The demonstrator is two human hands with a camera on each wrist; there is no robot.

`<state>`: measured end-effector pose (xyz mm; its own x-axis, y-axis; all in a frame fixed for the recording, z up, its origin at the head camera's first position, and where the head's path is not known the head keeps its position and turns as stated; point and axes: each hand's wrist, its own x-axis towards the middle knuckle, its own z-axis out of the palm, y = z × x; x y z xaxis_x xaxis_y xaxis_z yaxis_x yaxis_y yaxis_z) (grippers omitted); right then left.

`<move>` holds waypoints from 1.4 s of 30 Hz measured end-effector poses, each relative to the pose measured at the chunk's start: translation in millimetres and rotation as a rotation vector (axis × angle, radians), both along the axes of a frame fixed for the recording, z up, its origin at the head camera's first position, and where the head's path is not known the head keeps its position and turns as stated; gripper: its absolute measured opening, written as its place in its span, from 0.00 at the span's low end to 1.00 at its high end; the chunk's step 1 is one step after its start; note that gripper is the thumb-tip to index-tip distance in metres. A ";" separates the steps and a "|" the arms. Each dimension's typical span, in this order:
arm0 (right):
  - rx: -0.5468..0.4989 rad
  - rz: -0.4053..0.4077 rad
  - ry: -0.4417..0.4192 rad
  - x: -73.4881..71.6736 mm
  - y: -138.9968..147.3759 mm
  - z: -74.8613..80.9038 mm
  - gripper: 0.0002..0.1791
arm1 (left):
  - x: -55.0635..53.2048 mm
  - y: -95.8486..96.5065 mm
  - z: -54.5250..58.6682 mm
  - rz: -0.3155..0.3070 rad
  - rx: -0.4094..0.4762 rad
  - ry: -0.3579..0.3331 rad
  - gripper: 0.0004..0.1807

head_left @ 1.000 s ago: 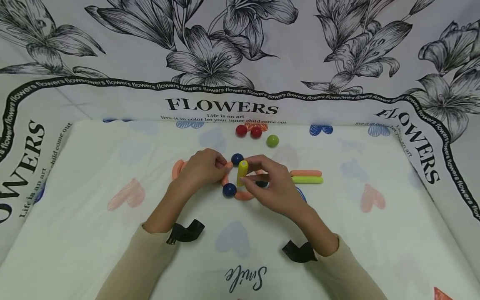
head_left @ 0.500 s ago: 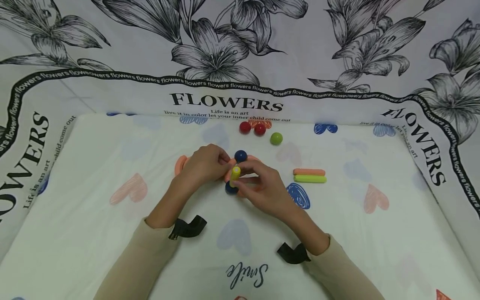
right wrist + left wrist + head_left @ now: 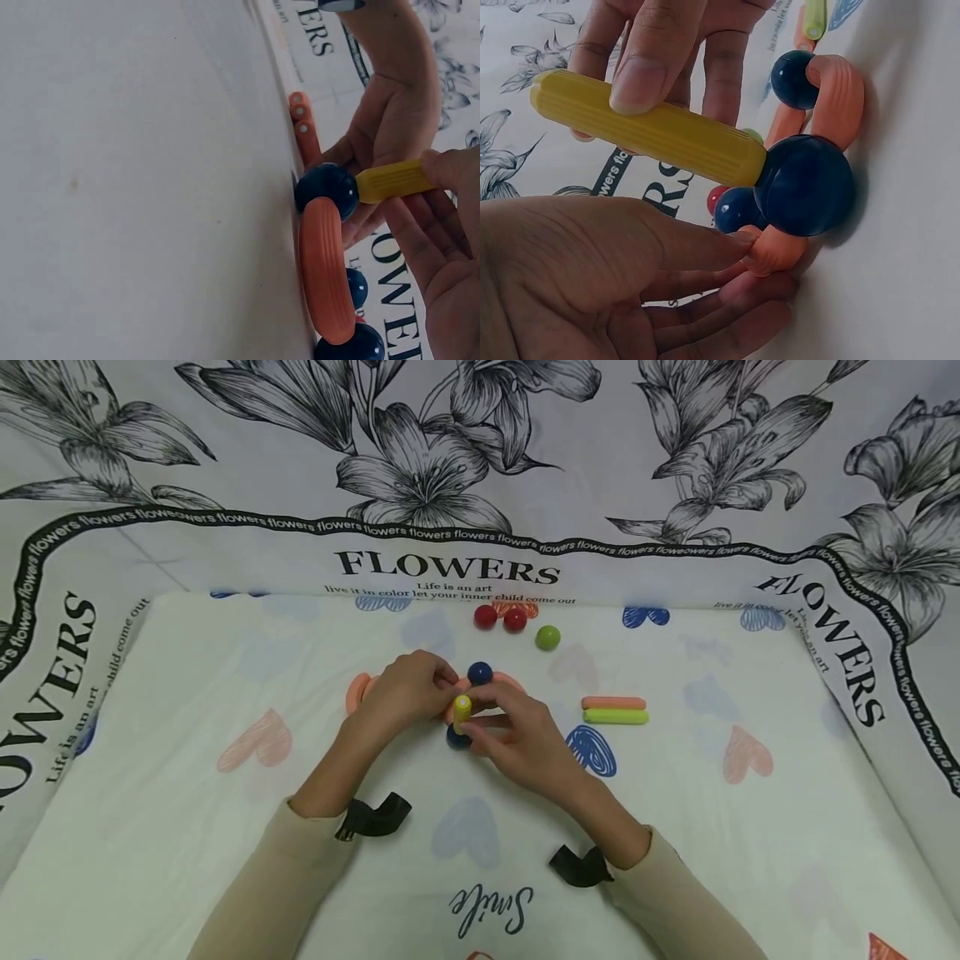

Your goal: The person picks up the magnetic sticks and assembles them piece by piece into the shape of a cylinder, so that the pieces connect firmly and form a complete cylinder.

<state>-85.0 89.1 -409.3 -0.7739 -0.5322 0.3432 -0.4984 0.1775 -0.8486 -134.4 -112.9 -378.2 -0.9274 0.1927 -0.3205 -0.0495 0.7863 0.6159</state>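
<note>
My right hand (image 3: 525, 735) pinches a yellow ribbed magnetic rod (image 3: 652, 131) between thumb and fingers. The rod stands up at a tilt, its lower end touching the near dark blue ball (image 3: 810, 184). On the left, my left hand (image 3: 411, 693) pinches a curved orange rod (image 3: 776, 249) that joins this ball. Another curved orange rod (image 3: 327, 277) runs from the ball along the ring lying on the cloth. A second blue ball (image 3: 480, 673) sits at the ring's far side. My right hand covers part of the ring in the head view.
Two red balls (image 3: 500, 619) and a green ball (image 3: 548, 637) lie beyond the ring. To the right are a straight orange rod (image 3: 613, 702) and a lime rod (image 3: 616, 717), side by side. Curved orange rods (image 3: 357, 693) lie left, partly behind my left hand.
My right hand has moved left and brought the yellow rod from over the ring's middle onto the near blue ball. My left hand keeps its hold on the orange rod.
</note>
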 end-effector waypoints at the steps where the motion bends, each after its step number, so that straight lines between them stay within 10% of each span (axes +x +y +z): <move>1: 0.009 -0.006 0.001 0.0 0.4 0.0 0.24 | 0.3 -0.5 -1.0 0.000 -0.002 0.007 0.17; 11: 0.048 -0.012 -0.016 -2.0 -1.6 3.1 0.23 | 39.9 -14.9 -6.0 -0.092 0.074 0.282 0.18; 18: 0.093 0.026 0.023 -5.1 0.1 10.8 0.26 | 66.0 -29.2 -10.3 -0.172 0.143 0.298 0.22; 29: 0.303 -0.079 0.095 -19.9 45.8 48.3 0.21 | 66.1 -15.7 -20.1 -0.127 0.129 0.351 0.17; 42: 0.707 -0.256 -0.041 -13.6 134.5 35.3 0.13 | 68.1 -7.8 -27.4 -0.128 0.134 0.381 0.14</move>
